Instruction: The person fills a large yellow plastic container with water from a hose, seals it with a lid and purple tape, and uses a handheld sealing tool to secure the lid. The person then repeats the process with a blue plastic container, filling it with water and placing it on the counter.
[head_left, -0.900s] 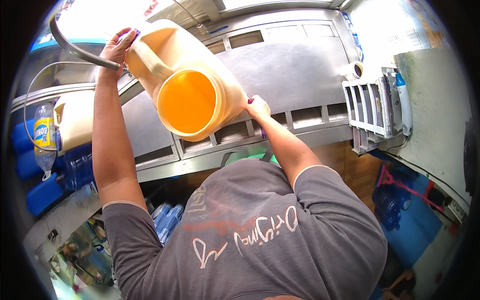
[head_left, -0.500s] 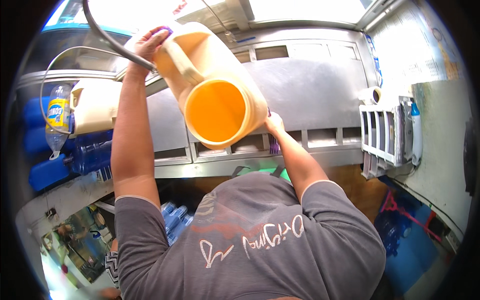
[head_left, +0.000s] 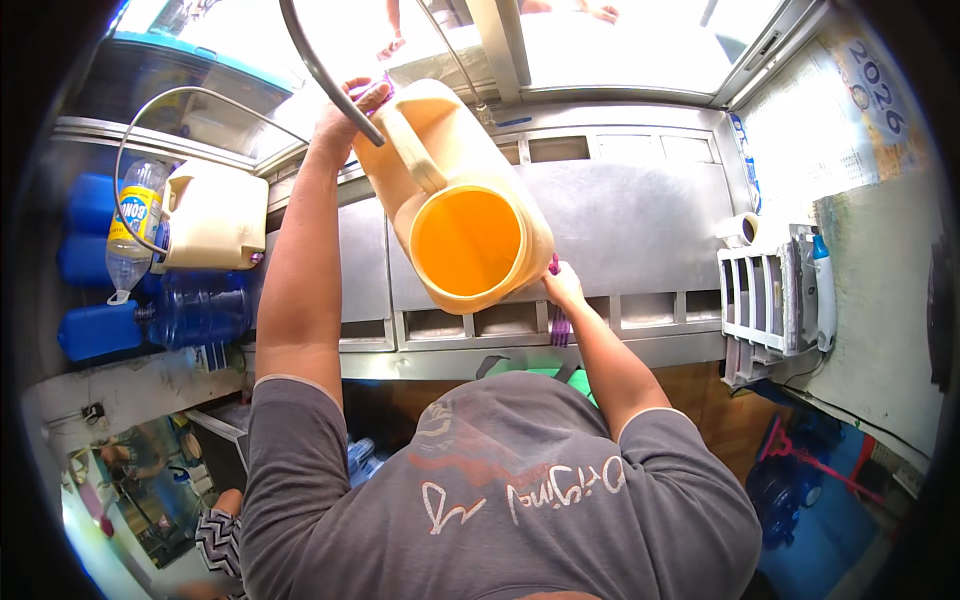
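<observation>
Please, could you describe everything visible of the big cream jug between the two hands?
The jug is large, cream-coloured, apparently plastic, with a moulded handle on its upper left. Tilted over the metal counter, it turns its wide round opening toward the camera, showing an orange inside. The left hand grips its upper-left end; the right hand is at its lower-right side. A metal tube crosses in front of its upper-left edge.

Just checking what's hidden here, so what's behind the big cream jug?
Around the cream jug, a metal counter shows, with a row of openings along its near edge. The stretch directly behind the jug is covered, so I can't tell whether anything lies there.
</observation>
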